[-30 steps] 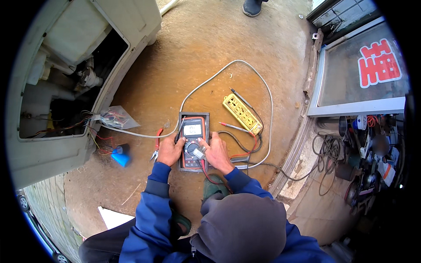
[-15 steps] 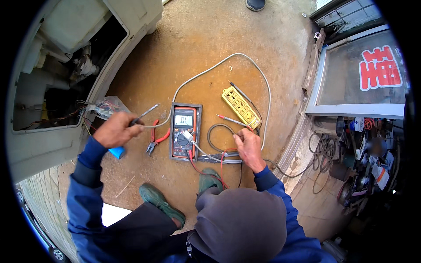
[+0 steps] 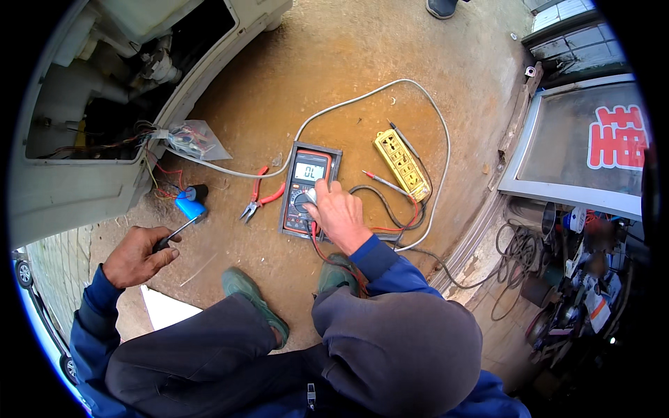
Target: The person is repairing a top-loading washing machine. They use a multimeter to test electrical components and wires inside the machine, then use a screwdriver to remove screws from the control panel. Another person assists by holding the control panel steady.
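My left hand (image 3: pixel 143 254) is closed around a screwdriver (image 3: pixel 186 227) with a dark handle. Its metal tip points up and right, close to a blue cylinder (image 3: pixel 189 206) with wires. My right hand (image 3: pixel 340 216) is over an orange-edged multimeter (image 3: pixel 296 217) in a grey case, its fingers pinching a white plug (image 3: pixel 311 197) beside the dial. The fingers partly hide the plug. Red-handled pliers (image 3: pixel 256 198) lie spread on the ground left of the meter. A red-tipped test probe (image 3: pixel 390 182) rests against a yellow power strip (image 3: pixel 401 164).
At the left stands a pale machine casing (image 3: pixel 90 191) with an open bay and wires coming out through a clear plastic bag (image 3: pixel 202 139). A grey cable (image 3: pixel 348 99) loops across the ground. A framed glass panel (image 3: pixel 568 139) and cluttered tools line the right side.
My right hand has moved left from the probe leads onto the white plug at the meter. My left hand has lowered with the screwdriver, away from the grey cable toward the blue cylinder.
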The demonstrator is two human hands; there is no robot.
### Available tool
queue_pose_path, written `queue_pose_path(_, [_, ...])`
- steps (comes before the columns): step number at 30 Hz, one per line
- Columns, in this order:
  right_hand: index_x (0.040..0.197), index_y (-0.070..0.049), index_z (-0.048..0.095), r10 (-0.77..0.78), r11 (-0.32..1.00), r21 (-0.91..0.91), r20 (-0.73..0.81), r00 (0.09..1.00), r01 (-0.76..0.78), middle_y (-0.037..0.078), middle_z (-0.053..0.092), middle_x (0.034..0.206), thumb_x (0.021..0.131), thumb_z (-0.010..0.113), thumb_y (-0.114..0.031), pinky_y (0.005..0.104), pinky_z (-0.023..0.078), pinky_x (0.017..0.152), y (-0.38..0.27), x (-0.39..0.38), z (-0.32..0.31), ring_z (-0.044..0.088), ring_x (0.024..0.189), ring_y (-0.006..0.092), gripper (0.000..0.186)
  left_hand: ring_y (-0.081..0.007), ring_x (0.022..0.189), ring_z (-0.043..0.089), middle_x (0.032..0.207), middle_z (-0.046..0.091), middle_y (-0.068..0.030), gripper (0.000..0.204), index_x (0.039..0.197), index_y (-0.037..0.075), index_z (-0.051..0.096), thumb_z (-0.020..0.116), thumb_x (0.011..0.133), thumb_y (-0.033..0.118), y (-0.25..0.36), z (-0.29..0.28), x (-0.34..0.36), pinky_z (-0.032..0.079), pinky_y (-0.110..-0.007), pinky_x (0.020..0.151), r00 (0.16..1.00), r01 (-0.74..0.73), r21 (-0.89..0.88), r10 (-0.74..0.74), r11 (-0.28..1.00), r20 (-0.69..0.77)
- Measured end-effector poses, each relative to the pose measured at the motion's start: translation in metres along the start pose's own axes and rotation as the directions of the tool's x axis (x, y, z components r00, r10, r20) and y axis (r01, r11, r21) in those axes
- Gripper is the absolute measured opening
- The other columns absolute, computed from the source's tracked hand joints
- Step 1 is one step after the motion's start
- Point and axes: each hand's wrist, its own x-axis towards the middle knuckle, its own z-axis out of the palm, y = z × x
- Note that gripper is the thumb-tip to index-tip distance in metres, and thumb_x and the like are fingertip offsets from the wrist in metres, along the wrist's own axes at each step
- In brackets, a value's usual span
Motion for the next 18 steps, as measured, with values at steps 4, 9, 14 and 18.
queue_pose_path(4, [0.099,-0.001,0.06,-0.105,0.985,-0.124,0.104,0.989,0.117,0.023,0.069,0.089,0.089,0.07,-0.016,0.0441,0.058,0.055,-0.01,0.011,-0.001,0.074,0.069,0.0343,0.02,-0.0128,0.062,0.05,0.067,0.055,-0.006,0.027,0.115,-0.005,0.069,0.071,0.096,0.014,-0.005,-0.006,-0.01,0.045,-0.033,0.059,0.992,0.016,-0.103,-0.028,0.995,-0.122])
queue_pose_path(9, [0.098,0.001,0.056,-0.133,0.964,-0.191,0.247,0.96,0.183,0.024,0.07,0.079,0.084,0.07,-0.015,0.0511,0.055,0.056,-0.004,-0.005,-0.062,0.071,0.066,0.0411,0.025,-0.0108,0.065,0.05,0.069,0.056,-0.0046,0.026,0.117,-0.005,0.068,0.07,0.097,0.012,-0.011,-0.006,-0.008,0.045,-0.032,0.06,0.99,-0.108,-0.097,0.098,0.989,-0.102])
queue_pose_path(14, [0.093,0.003,0.059,-0.092,0.974,-0.177,0.253,0.963,0.14,0.024,0.067,0.078,0.084,0.07,-0.022,0.0506,0.056,0.064,0.037,-0.006,-0.177,0.069,0.068,0.0389,0.029,-0.0106,0.066,0.05,0.07,0.054,-0.0047,0.025,0.117,-0.004,0.068,0.07,0.097,0.012,-0.011,-0.005,-0.001,0.045,-0.031,0.062,0.99,-0.137,-0.205,0.128,0.969,-0.055])
queue_pose_path(18, [0.082,0.002,0.059,0.111,0.99,-0.088,0.03,0.993,-0.108,0.019,0.065,0.082,0.081,0.074,-0.024,0.0481,0.051,0.063,0.077,0.007,-0.267,0.061,0.065,0.0327,0.03,-0.0105,0.067,0.05,0.073,0.056,-0.0033,0.024,0.117,-0.003,0.068,0.07,0.097,0.011,-0.012,-0.007,-0.001,0.046,-0.031,0.063,0.985,-0.168,-0.18,0.159,0.969,-0.064])
